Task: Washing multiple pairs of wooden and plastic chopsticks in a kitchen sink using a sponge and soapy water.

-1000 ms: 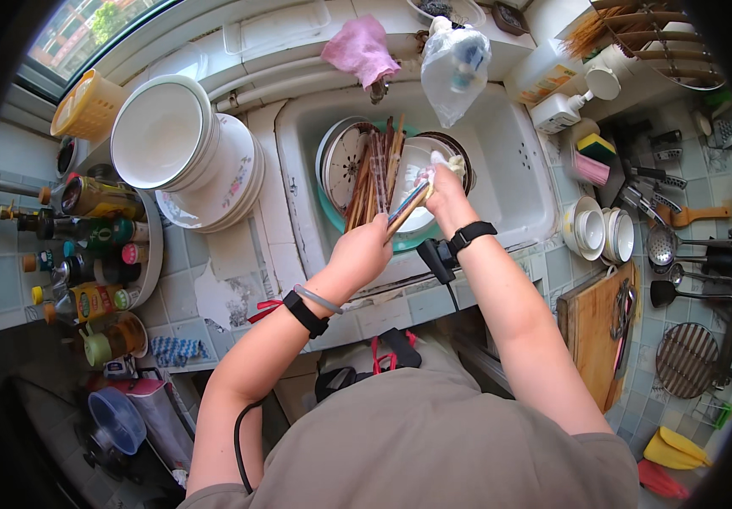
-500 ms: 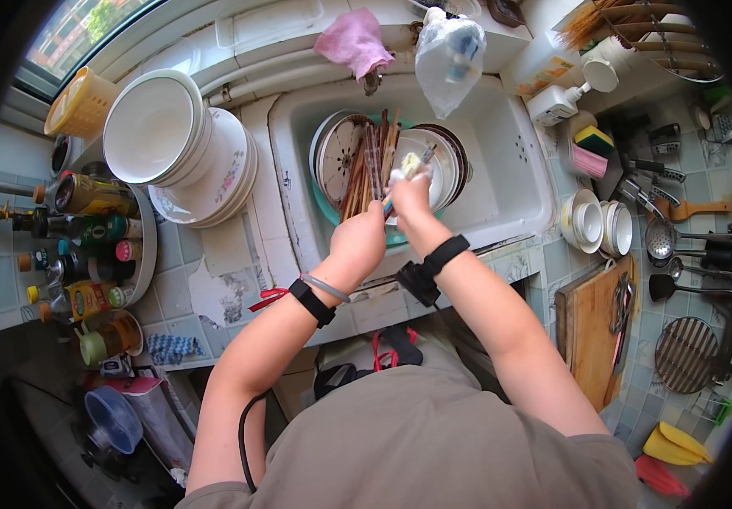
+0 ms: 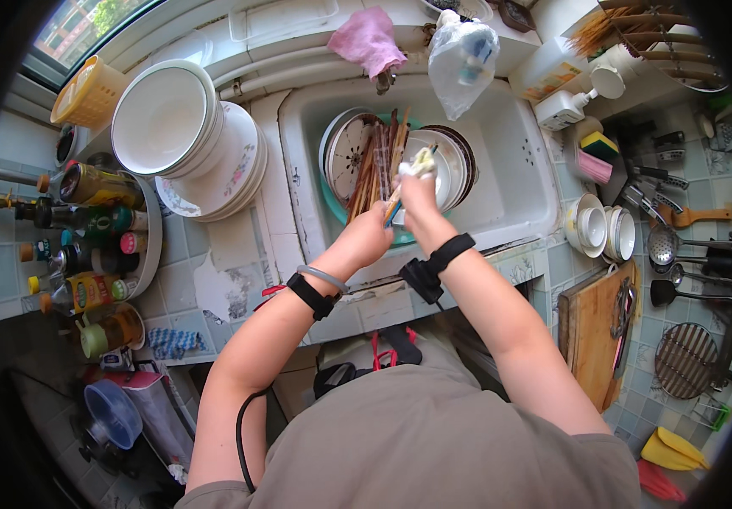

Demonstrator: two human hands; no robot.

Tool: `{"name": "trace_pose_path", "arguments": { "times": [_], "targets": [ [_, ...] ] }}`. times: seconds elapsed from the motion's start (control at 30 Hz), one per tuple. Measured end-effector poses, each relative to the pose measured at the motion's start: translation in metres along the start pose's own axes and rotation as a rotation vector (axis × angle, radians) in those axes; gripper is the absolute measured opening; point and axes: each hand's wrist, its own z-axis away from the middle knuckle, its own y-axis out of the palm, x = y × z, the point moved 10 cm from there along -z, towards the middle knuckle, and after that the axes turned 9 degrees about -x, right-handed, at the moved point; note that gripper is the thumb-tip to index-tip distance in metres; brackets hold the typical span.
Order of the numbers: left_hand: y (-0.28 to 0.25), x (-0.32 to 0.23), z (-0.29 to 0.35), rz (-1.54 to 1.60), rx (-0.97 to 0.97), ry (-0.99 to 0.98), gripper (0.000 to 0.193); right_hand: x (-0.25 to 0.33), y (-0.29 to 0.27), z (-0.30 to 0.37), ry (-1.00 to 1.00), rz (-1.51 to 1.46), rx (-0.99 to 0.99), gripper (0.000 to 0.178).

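your left hand (image 3: 368, 236) has its fingers closed round the near ends of a few thin sticks (image 3: 393, 206), which slant over the near side of the green basin (image 3: 329, 204) in the sink (image 3: 514, 191). your right hand (image 3: 418, 199) is curled round their far part with a pale cloth (image 3: 422, 161). if the sticks are wet, a hard pull on the cloth could drag them out of your left fist, and squeezing several at once could keep the cloth off their inner sides. a wide swing of your right hand might knock the white plate (image 3: 441, 174) just beyond, or catch the bundle of chopsticks (image 3: 370, 174) near your left hand and scatter it; how firmly either hand grips, you cannot tell from this view
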Motion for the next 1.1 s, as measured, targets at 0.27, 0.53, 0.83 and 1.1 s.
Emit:
{"name": "trace_pose_path", "arguments": {
  "times": [0.27,0.53,0.83,1.1],
  "targets": [
    [-0.019,-0.030,0.031,-0.574,-0.201,0.236,0.029,0.001,-0.039,-0.029,0.223,-0.048,-0.230,0.021],
    [0.011,-0.024,0.034,0.736,0.289,-0.259,0.061,0.008,-0.017,-0.045,0.324,-0.454,0.092,0.023],
    [-0.022,-0.029,0.018,-0.525,-0.205,0.186,0.050,0.010,-0.012,0.004,-0.146,0.066,-0.183,0.043],
    [-0.035,-0.043,0.040,-0.167,-0.312,0.494,0.049,0.001,-0.018,-0.045,0.374,-0.429,0.102,0.020]
  ]
}}
